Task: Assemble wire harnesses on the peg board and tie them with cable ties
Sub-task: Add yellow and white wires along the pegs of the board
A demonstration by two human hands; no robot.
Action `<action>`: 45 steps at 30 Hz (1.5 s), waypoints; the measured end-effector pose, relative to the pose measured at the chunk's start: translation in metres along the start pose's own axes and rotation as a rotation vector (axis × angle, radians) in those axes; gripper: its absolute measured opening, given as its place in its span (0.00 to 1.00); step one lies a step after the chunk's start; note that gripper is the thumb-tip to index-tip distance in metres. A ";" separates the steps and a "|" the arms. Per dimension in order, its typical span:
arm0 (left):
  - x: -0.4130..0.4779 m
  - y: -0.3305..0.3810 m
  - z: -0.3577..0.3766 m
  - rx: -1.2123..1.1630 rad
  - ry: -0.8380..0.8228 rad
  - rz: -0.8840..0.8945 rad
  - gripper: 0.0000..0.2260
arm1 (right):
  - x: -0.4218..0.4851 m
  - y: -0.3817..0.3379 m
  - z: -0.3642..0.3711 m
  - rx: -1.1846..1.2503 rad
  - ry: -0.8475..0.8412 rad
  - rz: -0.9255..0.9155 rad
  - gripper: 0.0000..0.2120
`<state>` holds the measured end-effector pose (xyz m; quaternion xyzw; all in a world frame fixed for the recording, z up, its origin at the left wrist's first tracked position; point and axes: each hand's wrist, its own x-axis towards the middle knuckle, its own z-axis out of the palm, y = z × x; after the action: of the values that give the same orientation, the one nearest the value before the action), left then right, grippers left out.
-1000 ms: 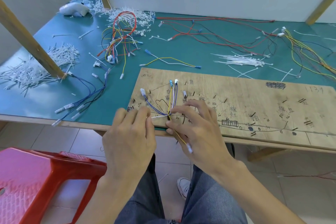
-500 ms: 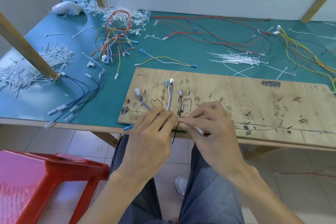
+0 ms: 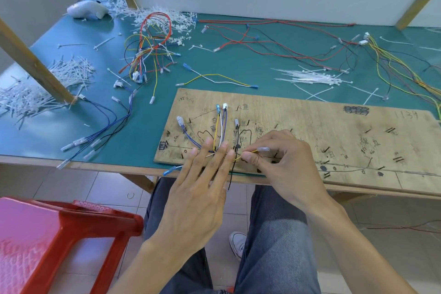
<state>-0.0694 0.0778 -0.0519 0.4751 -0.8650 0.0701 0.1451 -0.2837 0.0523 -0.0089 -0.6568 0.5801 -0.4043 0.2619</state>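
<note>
Hands: left [image 3: 202,188] flat, fingers splayed over wires [image 3: 220,131]; right [image 3: 281,162] pinching yellow wire [image 3: 250,152].

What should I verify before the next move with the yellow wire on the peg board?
1. Left hand presses the wires at the junction: ok.
2. Right hand pinches the yellow wire near its terminal: ok.
3. Yellow wire's end seated at a peg: not ok, hand holds it.
4. Black wire fully on the peg board: not ok, it hangs over the edge.
5. Cable ties nearby: ok, behind the board.
</note>
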 end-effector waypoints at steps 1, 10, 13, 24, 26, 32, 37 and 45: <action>0.000 0.000 0.000 0.007 -0.003 -0.001 0.27 | 0.001 0.001 -0.001 0.015 -0.006 0.012 0.02; 0.003 -0.002 -0.005 -0.028 -0.064 -0.026 0.29 | 0.031 0.002 0.005 -0.011 0.091 0.099 0.08; 0.004 -0.002 -0.006 -0.098 -0.064 -0.058 0.27 | 0.043 -0.001 0.012 -0.080 0.073 0.057 0.13; 0.015 0.003 -0.017 -0.122 -0.115 -0.106 0.25 | 0.059 0.004 0.017 -0.085 0.120 -0.009 0.09; 0.015 0.003 -0.018 -0.126 -0.122 -0.113 0.25 | 0.065 0.003 0.018 -0.069 0.087 0.037 0.08; 0.015 0.001 -0.024 -0.191 -0.131 -0.131 0.26 | 0.088 -0.002 0.010 -0.118 -0.080 0.162 0.08; 0.017 0.002 -0.027 -0.224 -0.150 -0.135 0.26 | 0.107 -0.011 0.005 -0.230 -0.201 0.244 0.03; 0.015 -0.002 -0.023 -0.220 -0.158 -0.121 0.24 | 0.128 -0.022 0.008 -0.381 -0.330 0.336 0.05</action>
<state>-0.0714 0.0706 -0.0250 0.5115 -0.8461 -0.0715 0.1318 -0.2649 -0.0695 0.0344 -0.6458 0.6956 -0.1272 0.2879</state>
